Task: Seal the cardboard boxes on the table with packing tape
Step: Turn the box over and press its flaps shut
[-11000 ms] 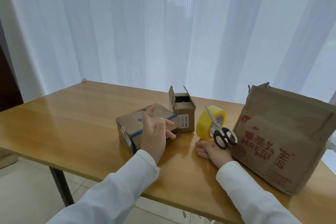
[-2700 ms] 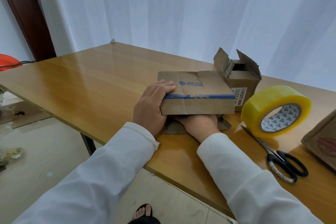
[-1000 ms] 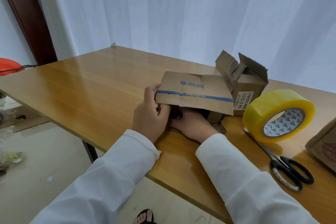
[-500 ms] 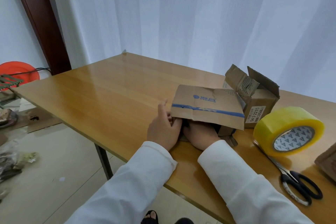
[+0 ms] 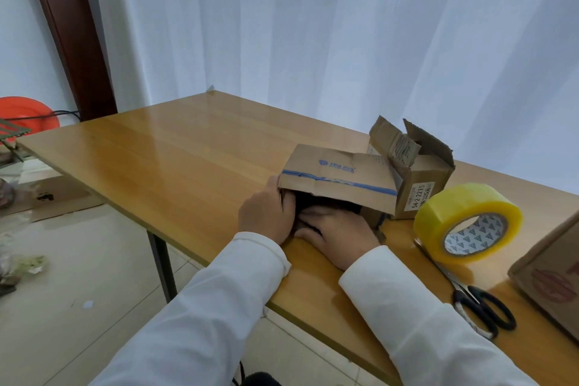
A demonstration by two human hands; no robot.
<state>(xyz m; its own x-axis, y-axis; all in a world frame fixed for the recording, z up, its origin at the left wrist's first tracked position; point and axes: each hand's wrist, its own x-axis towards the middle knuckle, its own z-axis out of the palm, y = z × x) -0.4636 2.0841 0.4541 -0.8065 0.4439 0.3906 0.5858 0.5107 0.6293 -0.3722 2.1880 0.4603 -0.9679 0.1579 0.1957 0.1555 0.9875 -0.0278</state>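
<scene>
Under the flat box's (image 5: 338, 180) raised flap, both hands (image 5: 300, 222), fingers hidden, grip unclear.

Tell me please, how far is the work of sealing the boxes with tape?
Done: nothing sealed yet. In hand: both hands, left hand and right hand, work at the open near end of the flat box. Left: the tape roll and scissors lie untouched; the small box stands open.

White curtains (image 5: 313, 25) glow behind the wooden table (image 5: 188, 153); floor (image 5: 78, 291) apparently tiled.
</scene>
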